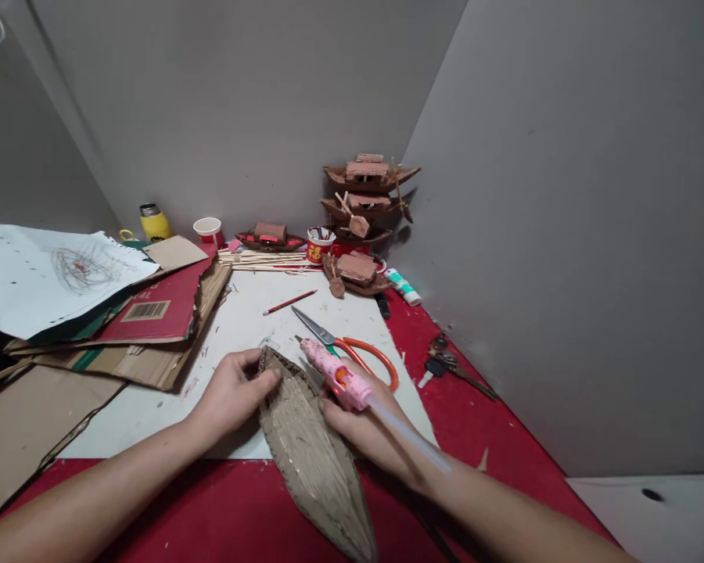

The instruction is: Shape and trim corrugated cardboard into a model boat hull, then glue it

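A cardboard boat hull point(314, 453), pointed at its near end, is tilted toward me above the table's front edge. My left hand point(235, 395) pinches its far left corner, thumb on the inner face. In my right hand point(369, 422) is a pink hot glue gun point(337, 374) with a clear glue stick point(411, 434) coming out of its back. The gun's nozzle points away from me, over the white sheet. My right thumb touches the hull's right edge; the other right fingers are mostly hidden behind the gun. Just beyond lie orange-handled scissors point(367, 353), blades apart.
Torn cardboard point(158, 313) and a scribbled paper point(64, 274) are piled at left. Behind are a pencil point(289, 303), thin sticks point(264, 260), a paper cup point(321, 249) and stacked model boats point(368, 184). Keys point(437, 367) lie at right, near the grey wall point(592, 234).
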{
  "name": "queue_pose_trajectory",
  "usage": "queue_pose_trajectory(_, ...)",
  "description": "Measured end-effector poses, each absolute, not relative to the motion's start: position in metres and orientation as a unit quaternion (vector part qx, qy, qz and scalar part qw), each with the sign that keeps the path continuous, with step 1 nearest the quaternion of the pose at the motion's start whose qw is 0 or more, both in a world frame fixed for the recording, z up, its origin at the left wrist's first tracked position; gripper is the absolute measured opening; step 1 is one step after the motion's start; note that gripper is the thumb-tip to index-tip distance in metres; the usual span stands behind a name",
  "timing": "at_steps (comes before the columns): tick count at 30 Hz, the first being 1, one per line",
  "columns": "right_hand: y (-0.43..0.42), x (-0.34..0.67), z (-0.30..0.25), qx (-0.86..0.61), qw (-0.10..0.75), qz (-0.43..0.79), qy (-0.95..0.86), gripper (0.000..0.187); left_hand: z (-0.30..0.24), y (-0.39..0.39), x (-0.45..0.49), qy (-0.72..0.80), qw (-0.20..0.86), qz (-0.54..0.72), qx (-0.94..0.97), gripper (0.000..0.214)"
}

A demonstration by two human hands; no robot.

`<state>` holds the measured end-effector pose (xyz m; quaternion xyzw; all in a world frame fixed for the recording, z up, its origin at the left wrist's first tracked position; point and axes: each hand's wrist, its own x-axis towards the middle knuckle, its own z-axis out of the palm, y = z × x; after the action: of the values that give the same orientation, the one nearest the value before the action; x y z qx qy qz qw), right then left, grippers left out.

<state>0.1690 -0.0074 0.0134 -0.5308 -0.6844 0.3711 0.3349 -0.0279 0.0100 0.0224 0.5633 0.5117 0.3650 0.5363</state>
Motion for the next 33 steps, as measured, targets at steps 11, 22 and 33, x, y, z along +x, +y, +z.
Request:
queue_pose_trajectory(11, -0.011, 0.171, -0.003, -0.503, 0.34, 0.317, -0.729, 0.02, 0.016, 0.002, -0.018, 0.553, 0.486, 0.398, 0.547, 0.012)
queue_pose_trajectory(22, -0.004, 0.176, -0.001, -0.516, 0.341, 0.281, -0.733, 0.007, 0.015, 0.005, -0.025, 0.558, 0.485, 0.392, 0.548, 0.014)
queue_pose_trajectory(33, -0.01, 0.183, 0.013, -0.445, 0.236, 0.237, -0.831, 0.03, 0.011, 0.009, -0.029, 0.542, 0.512, 0.411, 0.524, 0.011)
